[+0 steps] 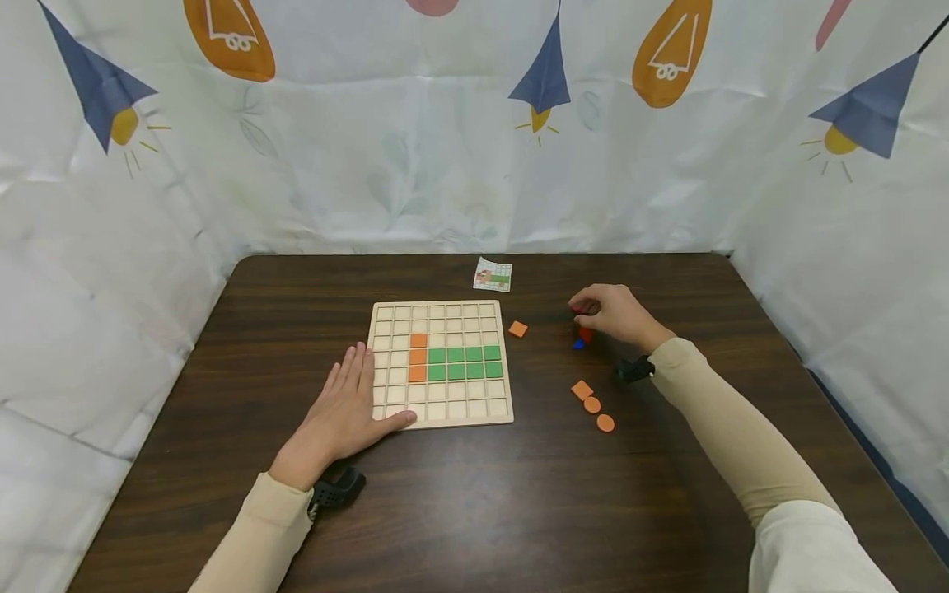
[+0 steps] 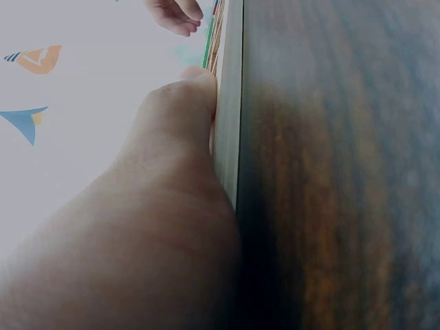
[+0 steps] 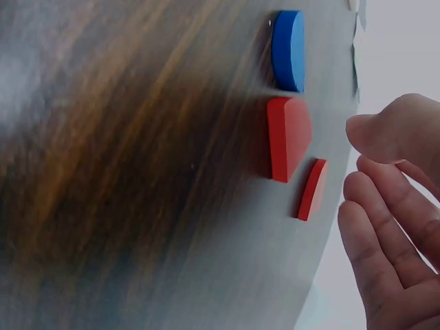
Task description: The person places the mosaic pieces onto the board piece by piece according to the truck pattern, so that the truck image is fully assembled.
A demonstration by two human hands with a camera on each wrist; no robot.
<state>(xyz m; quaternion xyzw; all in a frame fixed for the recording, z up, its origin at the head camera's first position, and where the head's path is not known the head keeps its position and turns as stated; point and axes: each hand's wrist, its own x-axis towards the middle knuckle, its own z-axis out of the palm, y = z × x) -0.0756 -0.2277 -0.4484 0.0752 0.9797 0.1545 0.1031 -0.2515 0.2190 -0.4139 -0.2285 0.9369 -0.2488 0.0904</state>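
My left hand lies with straight fingers along the left edge of a pale wooden grid board, its thumb over the board's near edge. Three orange squares form a column on the board, with two rows of green squares beside them. To the right, my right hand hovers over red pieces with loosely bent fingers. In the right wrist view, a thick red piece and a thinner red one lie on the table near the fingertips, beside a blue piece. Nothing shows between thumb and fingers.
A small printed card lies behind the board. One orange square sits just off its right edge. Nearer me are another orange square and two orange discs. Patterned white cloth hangs behind the dark wooden table.
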